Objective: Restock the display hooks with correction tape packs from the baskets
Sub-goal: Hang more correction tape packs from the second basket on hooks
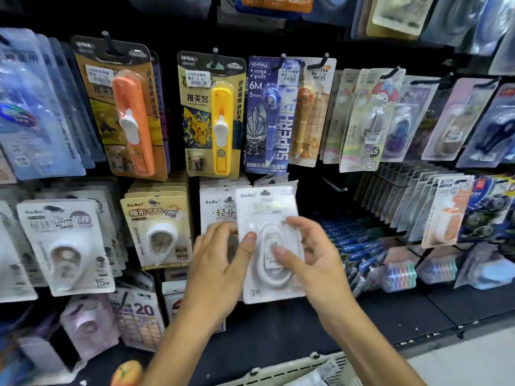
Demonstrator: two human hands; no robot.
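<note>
At the bottom edge we see the rim of a pale plastic basket [281, 370], cut off by the frame; a few clear-wrapped packs lie inside it, too cropped and blurred to identify.

Above it, both our hands hold one white correction tape pack [269, 243] upright in front of a dark display wall. The left hand [223, 263] has its thumb pressed on the pack's left edge, the other fingers curled behind it. The right hand [309, 254] grips the right side, thumb across the clear blister and fingers curled over the edge. The pack's hang hole is at its top, level with a row of matching white packs [216, 210] already hanging just behind and to the left, which it partly covers.

Just right of the pack, a bare metal hook [333, 185] juts from the wall.

The printing on the held pack is washed out and unreadable. Packs at the far left and far right are smeared by blur.

Around us: a beige tape pack [158, 227] to the left, an orange clip dispenser [133, 118] and a yellow one [221, 121] on the upper row, and a purple correction pen pack [269, 115] beside them. Lower right, a shelf holds small blue boxes [351, 240] and stacked coloured rolls [400, 273].
</note>
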